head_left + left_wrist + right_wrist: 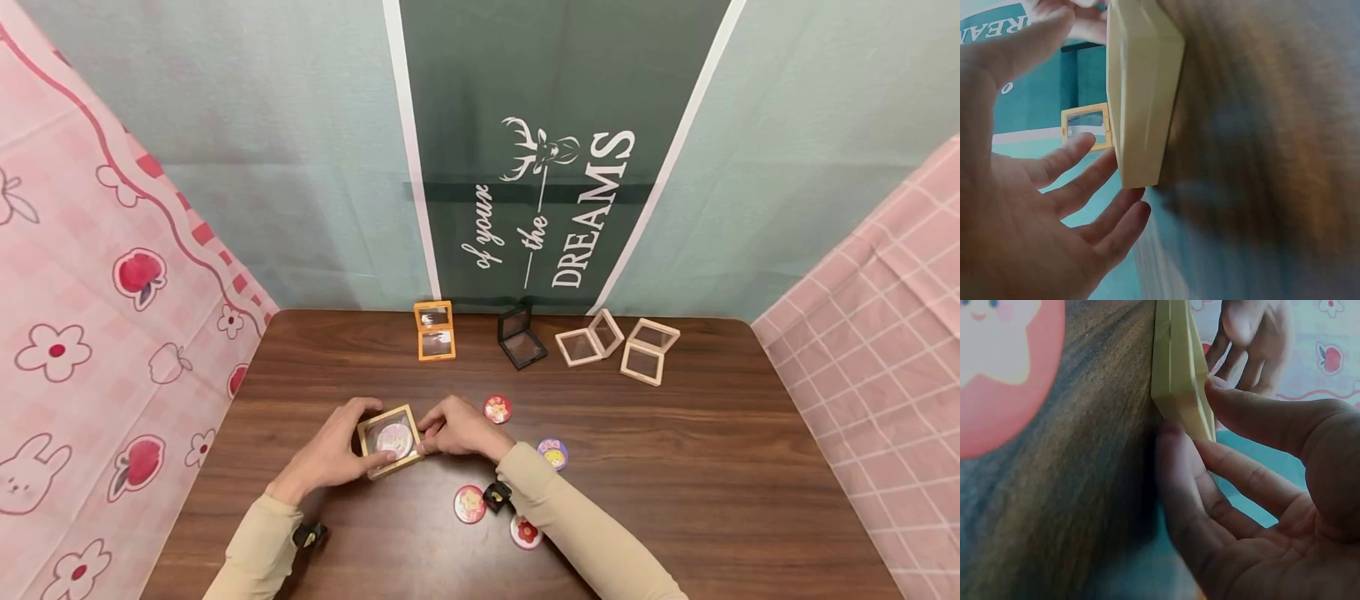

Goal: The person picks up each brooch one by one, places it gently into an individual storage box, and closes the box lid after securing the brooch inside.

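Observation:
A gold-rimmed display frame (397, 467) with a clear window lies on the table, closed, and a round pink-and-white badge (393, 439) shows through it. My left hand (330, 450) holds the frame from the left, thumb over the near side and fingertips at the far left corner. From the other side my right hand (463, 429) pinches the right edge with thumb and fingers. The frame's pale side wall (1144, 94) appears close up in the left wrist view. In the right wrist view my right fingertips touch a corner of the frame (1175, 375).
Around my right forearm lie a red badge (497, 409), a purple badge (553, 457), another red badge (469, 505) and a flower badge (527, 535). Along the back edge stand opened frames: orange (437, 357), black (533, 362) and two beige ones (579, 362) (640, 377).

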The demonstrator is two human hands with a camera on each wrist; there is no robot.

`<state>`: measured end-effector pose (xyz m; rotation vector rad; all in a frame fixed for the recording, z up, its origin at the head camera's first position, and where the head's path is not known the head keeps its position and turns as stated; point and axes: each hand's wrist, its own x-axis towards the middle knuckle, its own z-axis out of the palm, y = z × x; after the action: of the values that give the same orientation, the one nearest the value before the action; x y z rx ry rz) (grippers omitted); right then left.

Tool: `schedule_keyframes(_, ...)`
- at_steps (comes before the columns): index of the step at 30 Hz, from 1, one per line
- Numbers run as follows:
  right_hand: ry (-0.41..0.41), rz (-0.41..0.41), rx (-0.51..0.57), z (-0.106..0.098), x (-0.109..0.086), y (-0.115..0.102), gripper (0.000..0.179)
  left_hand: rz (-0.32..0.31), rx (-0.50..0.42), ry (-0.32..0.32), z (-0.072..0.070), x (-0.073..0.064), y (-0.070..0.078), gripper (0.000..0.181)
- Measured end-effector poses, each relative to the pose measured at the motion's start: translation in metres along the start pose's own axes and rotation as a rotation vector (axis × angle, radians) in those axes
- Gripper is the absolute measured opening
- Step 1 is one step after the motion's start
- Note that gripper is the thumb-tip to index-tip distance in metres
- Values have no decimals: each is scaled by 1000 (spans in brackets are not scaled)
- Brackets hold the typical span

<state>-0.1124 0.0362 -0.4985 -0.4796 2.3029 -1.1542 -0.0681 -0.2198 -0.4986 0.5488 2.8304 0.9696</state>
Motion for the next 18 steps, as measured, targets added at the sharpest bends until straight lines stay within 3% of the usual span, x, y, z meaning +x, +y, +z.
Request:
schedule_keyframes(10,-93,-66,12,-7,-25,3,24,-49,-88,6,-8,36,-3,58)
schedule_keyframes(18,-90,-101,-30,-12,-45,7,21,-69,-186,46,-13,63,-2,50)
